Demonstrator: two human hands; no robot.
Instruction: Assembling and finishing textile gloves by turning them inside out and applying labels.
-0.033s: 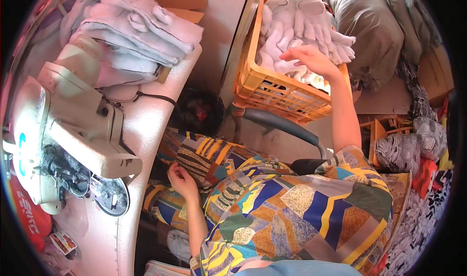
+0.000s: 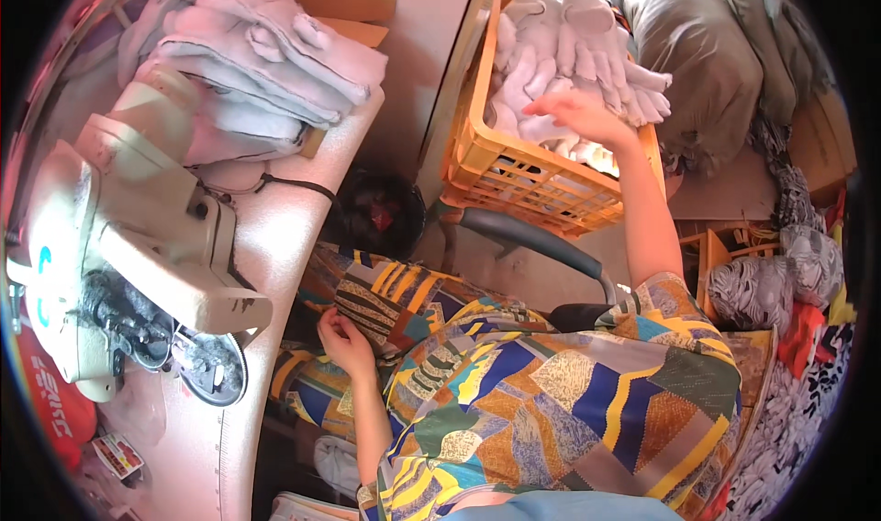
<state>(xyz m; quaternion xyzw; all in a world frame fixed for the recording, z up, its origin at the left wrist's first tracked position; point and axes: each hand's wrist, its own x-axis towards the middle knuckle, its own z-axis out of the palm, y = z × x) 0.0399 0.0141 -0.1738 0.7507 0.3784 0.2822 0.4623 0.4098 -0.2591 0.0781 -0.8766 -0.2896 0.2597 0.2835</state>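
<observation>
My right hand point(image 2: 585, 117) hovers over or rests on the near part of an orange plastic crate's load, fingers stretched out and holding nothing visible. White fluffy fabric pieces point(image 2: 587, 48) with finger-like lobes are heaped in the crate point(image 2: 541, 186). My left hand point(image 2: 346, 339) lies by my lap, its fingers loosely bent and apart, with nothing in it. To its left, on a pale work table point(image 2: 289, 213), stands a beige sewing machine point(image 2: 156, 213) with a round metal part at its front. Folded white fluffy fabric point(image 2: 266, 53) is stacked behind the machine.
A dark curved bar point(image 2: 532, 236) runs below the crate. A black bin point(image 2: 381, 213) stands between table and crate. At the right are grey cloth bundles point(image 2: 693, 53), striped fabric rolls point(image 2: 752, 287) and patterned cloth point(image 2: 780, 438). A red item point(image 2: 60, 402) lies at the left.
My right hand has shifted slightly over the white pieces, its fingers closer together. My left hand stays in place.
</observation>
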